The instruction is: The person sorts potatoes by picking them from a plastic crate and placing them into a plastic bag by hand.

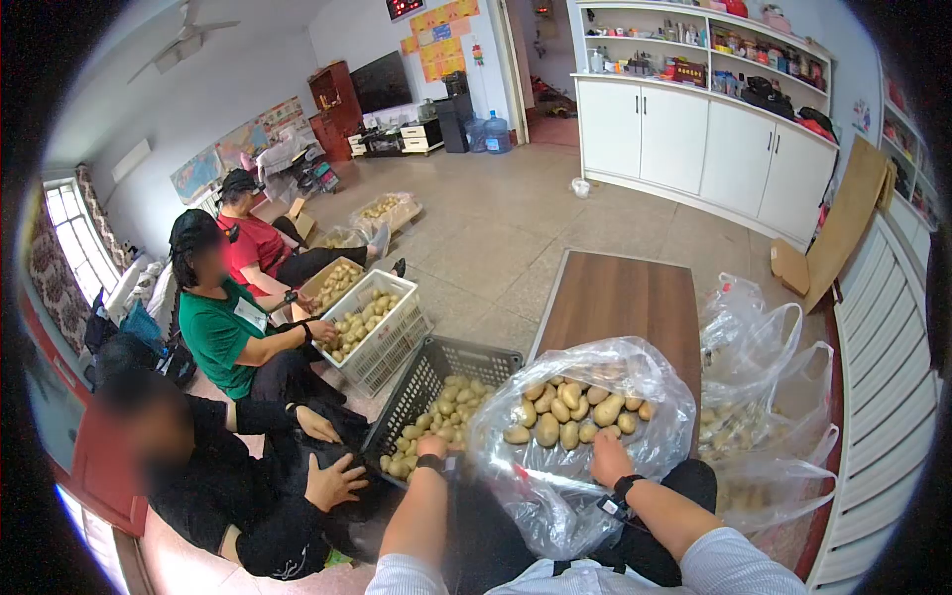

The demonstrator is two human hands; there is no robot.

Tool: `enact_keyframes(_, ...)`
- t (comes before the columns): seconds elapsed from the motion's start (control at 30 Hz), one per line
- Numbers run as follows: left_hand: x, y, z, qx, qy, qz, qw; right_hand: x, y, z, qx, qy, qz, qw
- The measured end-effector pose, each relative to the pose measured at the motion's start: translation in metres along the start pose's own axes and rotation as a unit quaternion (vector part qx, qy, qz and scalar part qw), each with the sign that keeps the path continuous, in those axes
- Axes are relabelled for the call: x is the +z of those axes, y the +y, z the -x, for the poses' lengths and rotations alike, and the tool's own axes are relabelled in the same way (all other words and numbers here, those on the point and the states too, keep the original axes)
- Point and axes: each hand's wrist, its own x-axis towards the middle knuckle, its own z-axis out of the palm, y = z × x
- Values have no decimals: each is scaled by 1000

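Observation:
My left hand (431, 446) reaches over the near side of a dark grey plastic crate (397, 397) that holds many small potatoes (451, 402). Its fingers are too small and hidden to read. My right hand (610, 460) is at the near edge of larger potatoes (569, 434) in a clear plastic bag (664, 397). What its fingers do cannot be made out. The bag lies open on the near end of a brown wooden table (615, 297), its lower part hanging towards my lap. Black bands are on both wrists.
A person in black (248, 486) sits close at the left. Beyond are people in green (213, 337) and red (253, 248), beside a white crate (387, 342) of potatoes. Filled plastic bags (754, 426) stand right of the table. White cabinets (674, 129) line the back.

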Motion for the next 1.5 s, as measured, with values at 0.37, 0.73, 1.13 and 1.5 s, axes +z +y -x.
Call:
enact_keyframes(0.37,-69,74,39,-150,12,719,678,56,4,-24,57,19,-282,958)
enact_keyframes(0.73,-91,108,57,37,-241,665,706,20,-79,-36,-4,-98,-389,916)
enact_keyframes(1.13,-116,124,78,84,-362,660,653,-8,-124,-30,-52,-113,-309,943)
enact_keyframes(1.5,-77,93,44,-10,-240,751,615,22,-42,-14,-50,38,-218,974)
